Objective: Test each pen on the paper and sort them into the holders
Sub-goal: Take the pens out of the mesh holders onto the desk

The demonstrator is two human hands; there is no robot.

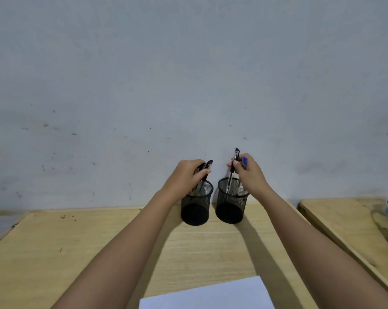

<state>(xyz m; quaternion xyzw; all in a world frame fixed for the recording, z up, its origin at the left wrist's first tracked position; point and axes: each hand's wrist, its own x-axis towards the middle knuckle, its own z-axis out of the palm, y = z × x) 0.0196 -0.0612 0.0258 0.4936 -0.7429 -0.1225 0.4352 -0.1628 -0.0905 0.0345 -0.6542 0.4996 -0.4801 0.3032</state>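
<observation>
Two black mesh holders, left holder [197, 205] and right holder [232, 201], stand side by side against the wall [188, 74]. Left hand [188, 175] grips dark pens [205, 172] above the left holder. Right hand [248, 172] grips a black-capped pen [233, 168] and a blue-capped pen [244, 163] above the right holder. Paper [208, 294] lies nearer the viewer than the holders.

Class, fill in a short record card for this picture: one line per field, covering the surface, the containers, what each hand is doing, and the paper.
Surface: light wooden desk against a grey wall
Containers: two black wire-mesh pen holders, left holder and right holder, side by side
Left hand: gripping dark pens standing in the left holder
Right hand: gripping a black pen and a blue-capped pen above the right holder
Paper: white sheet, near desk edge, no visible marks
</observation>
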